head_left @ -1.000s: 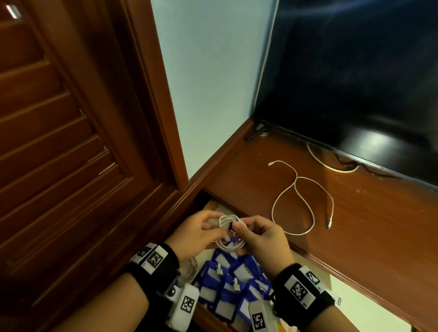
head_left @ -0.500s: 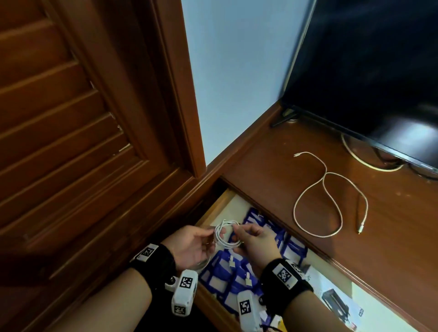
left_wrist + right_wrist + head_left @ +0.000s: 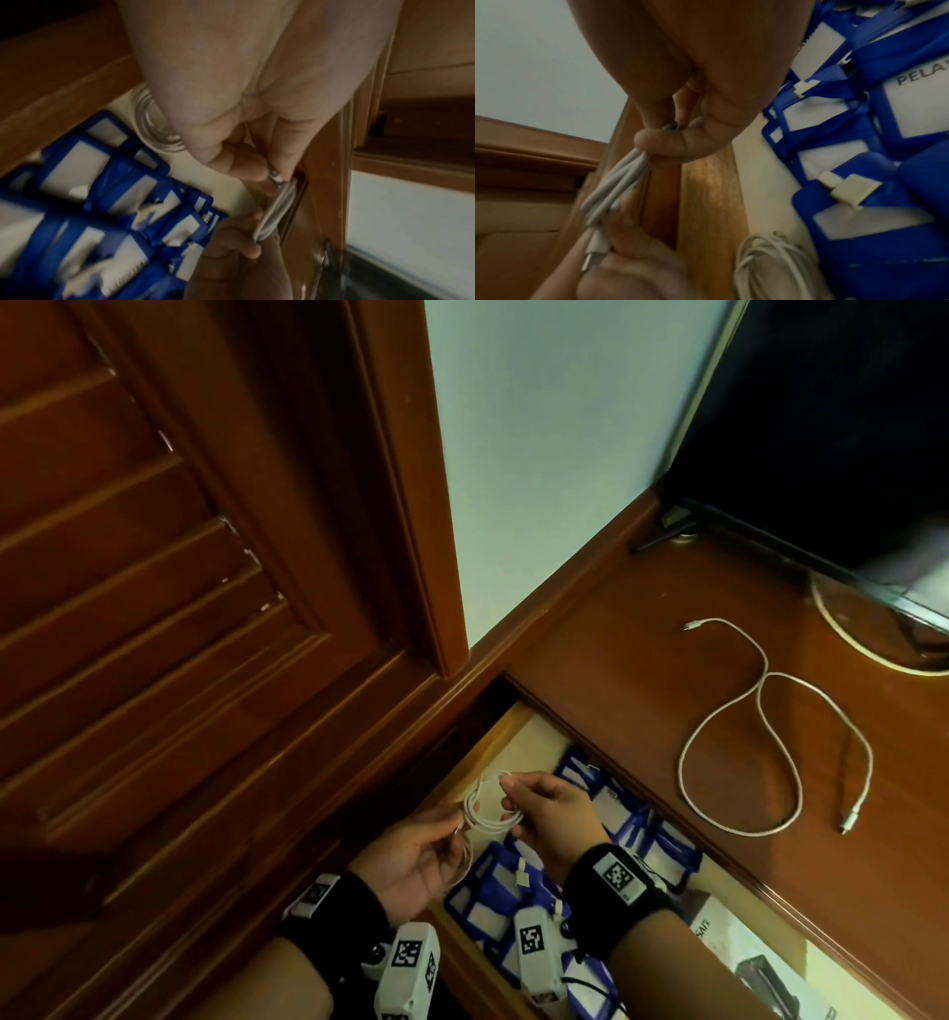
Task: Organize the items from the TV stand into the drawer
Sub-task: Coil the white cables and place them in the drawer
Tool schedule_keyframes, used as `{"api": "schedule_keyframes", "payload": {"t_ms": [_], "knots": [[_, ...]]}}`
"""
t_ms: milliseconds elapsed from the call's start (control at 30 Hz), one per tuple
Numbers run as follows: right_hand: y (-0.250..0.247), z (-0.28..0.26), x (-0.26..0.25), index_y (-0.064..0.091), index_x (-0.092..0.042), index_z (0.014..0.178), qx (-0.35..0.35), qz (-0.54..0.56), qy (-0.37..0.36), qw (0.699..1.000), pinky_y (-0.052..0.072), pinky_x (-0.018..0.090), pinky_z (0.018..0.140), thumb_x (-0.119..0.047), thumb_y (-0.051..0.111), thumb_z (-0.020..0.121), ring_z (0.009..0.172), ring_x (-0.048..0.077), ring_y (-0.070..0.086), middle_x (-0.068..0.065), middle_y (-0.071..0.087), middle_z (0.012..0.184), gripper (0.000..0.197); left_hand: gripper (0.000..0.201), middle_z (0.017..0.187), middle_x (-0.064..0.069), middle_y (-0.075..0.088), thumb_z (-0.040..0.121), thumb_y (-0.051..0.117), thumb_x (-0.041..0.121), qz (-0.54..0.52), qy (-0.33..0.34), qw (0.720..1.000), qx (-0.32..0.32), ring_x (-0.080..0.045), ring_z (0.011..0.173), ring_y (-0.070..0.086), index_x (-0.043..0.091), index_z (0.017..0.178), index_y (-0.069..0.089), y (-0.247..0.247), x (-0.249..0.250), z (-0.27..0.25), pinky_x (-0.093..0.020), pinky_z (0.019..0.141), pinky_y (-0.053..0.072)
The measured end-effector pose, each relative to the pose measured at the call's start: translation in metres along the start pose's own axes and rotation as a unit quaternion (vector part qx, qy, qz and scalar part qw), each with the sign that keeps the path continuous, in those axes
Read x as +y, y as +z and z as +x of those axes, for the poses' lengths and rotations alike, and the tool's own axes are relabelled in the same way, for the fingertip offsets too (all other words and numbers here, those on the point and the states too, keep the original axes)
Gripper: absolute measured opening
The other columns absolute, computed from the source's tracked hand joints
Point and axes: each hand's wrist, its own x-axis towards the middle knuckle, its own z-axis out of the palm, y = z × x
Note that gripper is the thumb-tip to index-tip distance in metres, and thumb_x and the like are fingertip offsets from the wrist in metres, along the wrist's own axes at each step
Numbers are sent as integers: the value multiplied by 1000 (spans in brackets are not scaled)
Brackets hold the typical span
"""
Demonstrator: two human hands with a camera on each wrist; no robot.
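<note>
Both hands have dropped from surface level into the open drawer [image 3: 500, 737], left hand [image 3: 421, 855] and right hand [image 3: 552, 819] each pinching the coiled white cable [image 3: 490, 816] over blue badge holders [image 3: 637, 819]; next: release it beside the coil already inside, then fetch the loose cable [image 3: 770, 737] from the surface.

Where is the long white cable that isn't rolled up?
In the head view, the loose white cable lies on the TV stand top, right of the open drawer, before the TV.
</note>
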Motion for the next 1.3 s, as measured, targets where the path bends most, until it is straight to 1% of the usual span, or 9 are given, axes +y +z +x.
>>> {"api": "schedule_keyframes", "payload": {"t_ms": [200, 333, 467, 600, 733, 933, 1033, 1167, 1300], "knots": [[-7, 29, 16, 76, -9, 92, 55, -188, -15, 980, 58, 27, 53, -18, 74, 94, 58, 14, 71, 9, 75, 78, 10, 25, 98, -14, 74, 101, 55, -5, 300, 45, 945, 124, -22, 85, 62, 4, 112, 75, 8, 3, 24, -29, 75, 50], [-9, 57, 16, 75, -26, 89, 69, -280, -24, 957, 65, 44, 67, -31, 74, 93, 63, 17, 75, 0, 77, 79, 7, 27, 105, -15, 66, 103, 48, -1, 401, 24, 906, 134, -22, 87, 60, 6, 121, 68, 21, 4, 40, -20, 70, 51], [-4, 72, 11, 73, -30, 88, 64, -345, -2, 936, 65, 40, 66, -31, 68, 96, 65, 20, 76, 2, 77, 79, 9, 44, 136, -7, 57, 103, 54, 17, 518, 35, 839, 163, -26, 125, 58, 11, 147, 51, 21, 8, 31, -26, 104, 44], [1, 87, 14, 74, -26, 103, 37, -435, -2, 900, 65, 40, 70, -30, 58, 98, 72, 22, 76, 2, 77, 87, 18, 29, 93, -10, 62, 99, 40, -12, 492, 31, 864, 101, -18, 80, 61, 9, 97, 59, 16, 22, 11, -18, 67, 53], [6, 90, 14, 77, -23, 106, 43, -537, -7, 843, 58, 30, 73, -34, 56, 101, 86, 21, 71, 0, 76, 100, 24, 35, 106, -11, 75, 101, 39, -10, 501, 97, 851, 125, -17, 92, 74, 10, 110, 67, 23, 43, -9, -18, 71, 59], [22, 88, 14, 75, -15, 108, 16, -650, -12, 760, 58, 37, 90, -35, 57, 99, 105, 26, 68, 7, 73, 114, 29, 31, 110, -10, 75, 106, 42, -1, 506, 152, 843, 103, -17, 94, 76, 7, 119, 69, 55, 50, -12, -20, 74, 59], [21, 78, 11, 69, -15, 109, 11, -640, -3, 768, 58, 36, 88, -43, 65, 93, 104, 27, 67, 8, 71, 114, 33, 29, 107, -9, 75, 105, 45, -1, 515, 180, 833, 91, -15, 92, 75, 9, 117, 69, 77, 47, -10, -19, 73, 59], [-4, 47, -11, 63, -17, 133, 35, -550, -46, 833, 51, 27, 92, -40, 66, 95, 115, 21, 66, 3, 69, 128, 45, 24, 101, -4, 76, 104, 52, 6, 538, 226, 808, 77, -20, 93, 74, 17, 115, 70, 105, 41, 0, -34, 86, 63], [-53, 2, -46, 71, -17, 97, 132, -519, -215, 816, 51, 31, 81, -31, 66, 94, 91, 25, 66, 5, 71, 97, 16, 17, 92, 11, 73, 99, 62, 18, 643, 305, 700, 58, -8, 89, 68, 30, 104, 72, 146, 32, 18, -27, 86, 53]]}}
